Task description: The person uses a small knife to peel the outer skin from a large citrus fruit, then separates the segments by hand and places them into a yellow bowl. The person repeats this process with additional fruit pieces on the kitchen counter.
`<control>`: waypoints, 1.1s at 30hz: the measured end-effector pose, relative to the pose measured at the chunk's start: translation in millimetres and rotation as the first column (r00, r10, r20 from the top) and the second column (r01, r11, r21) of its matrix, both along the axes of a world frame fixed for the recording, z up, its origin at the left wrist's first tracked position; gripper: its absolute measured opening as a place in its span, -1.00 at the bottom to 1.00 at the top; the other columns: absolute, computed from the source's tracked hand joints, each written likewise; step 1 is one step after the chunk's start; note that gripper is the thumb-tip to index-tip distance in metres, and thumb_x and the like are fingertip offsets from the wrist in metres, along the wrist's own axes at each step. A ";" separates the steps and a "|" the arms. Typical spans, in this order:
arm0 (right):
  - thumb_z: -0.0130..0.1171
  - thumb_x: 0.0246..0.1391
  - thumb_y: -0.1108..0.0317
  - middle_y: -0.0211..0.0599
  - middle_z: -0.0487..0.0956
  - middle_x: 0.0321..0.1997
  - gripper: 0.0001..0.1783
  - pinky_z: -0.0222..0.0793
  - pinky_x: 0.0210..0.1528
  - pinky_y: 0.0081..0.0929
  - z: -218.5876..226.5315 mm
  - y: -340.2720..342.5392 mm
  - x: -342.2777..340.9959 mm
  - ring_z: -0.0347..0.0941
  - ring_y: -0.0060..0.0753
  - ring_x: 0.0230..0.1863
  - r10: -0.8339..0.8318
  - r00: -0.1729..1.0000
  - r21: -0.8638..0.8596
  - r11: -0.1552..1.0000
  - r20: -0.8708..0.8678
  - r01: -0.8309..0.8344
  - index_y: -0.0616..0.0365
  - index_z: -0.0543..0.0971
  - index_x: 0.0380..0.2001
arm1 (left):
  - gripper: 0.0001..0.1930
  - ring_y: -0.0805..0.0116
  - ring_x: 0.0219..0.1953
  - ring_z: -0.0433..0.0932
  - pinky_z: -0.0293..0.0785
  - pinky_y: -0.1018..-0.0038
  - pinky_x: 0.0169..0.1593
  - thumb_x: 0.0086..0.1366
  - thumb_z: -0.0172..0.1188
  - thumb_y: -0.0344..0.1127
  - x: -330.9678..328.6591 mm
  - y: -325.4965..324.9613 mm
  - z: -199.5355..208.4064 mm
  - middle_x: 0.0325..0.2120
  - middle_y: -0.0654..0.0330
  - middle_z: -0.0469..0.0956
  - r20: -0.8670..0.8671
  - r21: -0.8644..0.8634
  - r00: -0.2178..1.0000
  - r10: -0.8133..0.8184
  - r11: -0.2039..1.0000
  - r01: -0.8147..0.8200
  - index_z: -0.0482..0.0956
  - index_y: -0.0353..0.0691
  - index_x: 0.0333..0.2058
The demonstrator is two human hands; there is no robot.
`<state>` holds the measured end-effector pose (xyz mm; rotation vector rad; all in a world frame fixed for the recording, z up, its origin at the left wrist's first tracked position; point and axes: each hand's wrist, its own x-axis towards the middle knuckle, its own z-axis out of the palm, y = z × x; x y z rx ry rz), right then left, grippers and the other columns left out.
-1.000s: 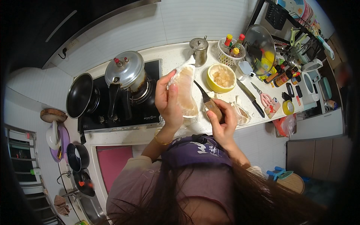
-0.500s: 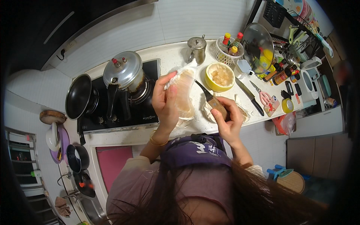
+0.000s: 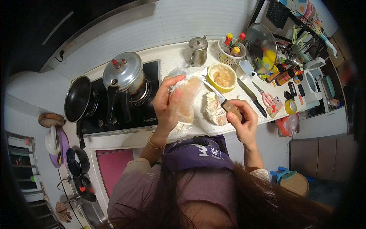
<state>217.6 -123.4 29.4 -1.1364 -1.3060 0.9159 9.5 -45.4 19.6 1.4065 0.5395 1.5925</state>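
My left hand (image 3: 167, 105) grips a large pale pink pomelo segment (image 3: 187, 97), with loose white membrane (image 3: 190, 76) at its top. In my right hand (image 3: 242, 116) is a small knife (image 3: 230, 108) with a wooden handle. Its blade slants up and left, and the tip is beside the top of the segment; whether they touch I cannot tell. Crumpled whitish peel scraps (image 3: 214, 110) lie on the counter between my hands. Just beyond stands a yellow bowl-shaped container (image 3: 222, 90) with a pale rim, filled with translucent pieces of flesh.
A pressure cooker (image 3: 124, 74) and a black frying pan (image 3: 78, 99) sit at the stove, left. Right of the yellow container lie a large knife (image 3: 252, 98) and pink-handled scissors (image 3: 268, 100). A metal pot (image 3: 198, 51) and a basket of bottles (image 3: 230, 58) stand behind.
The small knife has swung so its blade reaches toward the segment's top. My right hand has shifted slightly right, uncovering the peel scraps. The segment has tilted a little.
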 end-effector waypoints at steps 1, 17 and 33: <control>0.23 -0.02 0.46 -0.29 0.56 -0.28 -0.68 0.33 -0.21 -0.69 -0.2 0.3 0.2 0.45 -0.61 -0.26 0.008 1.000 -0.001 1.000 0.017 -0.008 0.32 0.48 -0.17 | -0.70 0.65 -0.25 0.33 0.25 0.73 -0.20 0.28 -0.02 -0.42 -0.3 -0.1 -0.2 -0.15 0.18 0.39 -0.015 0.006 1.000 0.009 1.000 -0.009 0.40 -0.43 -0.04; 0.15 0.08 0.39 -0.47 0.45 -0.47 -0.70 0.24 -0.41 -0.73 3.5 22.7 47.0 0.33 -0.67 -0.43 -0.258 0.966 0.042 0.965 -0.032 0.259 0.25 0.42 -0.13 | -0.70 0.50 -0.19 0.44 0.32 0.63 -0.07 0.26 -0.04 -0.43 -17.1 -0.2 1.9 -0.18 0.15 0.46 0.033 -0.281 0.993 -0.109 0.953 0.114 0.41 -0.43 -0.05; 0.26 -0.03 0.39 -0.54 0.38 -0.49 -0.77 0.05 -0.56 -0.79 -11.1 52.1 -35.3 0.19 -0.79 -0.58 0.086 0.940 0.047 0.996 -0.331 -0.075 0.20 0.46 -0.31 | -0.61 0.43 -0.51 0.41 0.30 0.59 -0.49 0.29 -0.09 -0.24 10.1 -3.1 -12.9 -0.29 0.03 0.50 0.284 -0.583 0.931 -0.231 0.729 0.358 0.30 -0.39 -0.01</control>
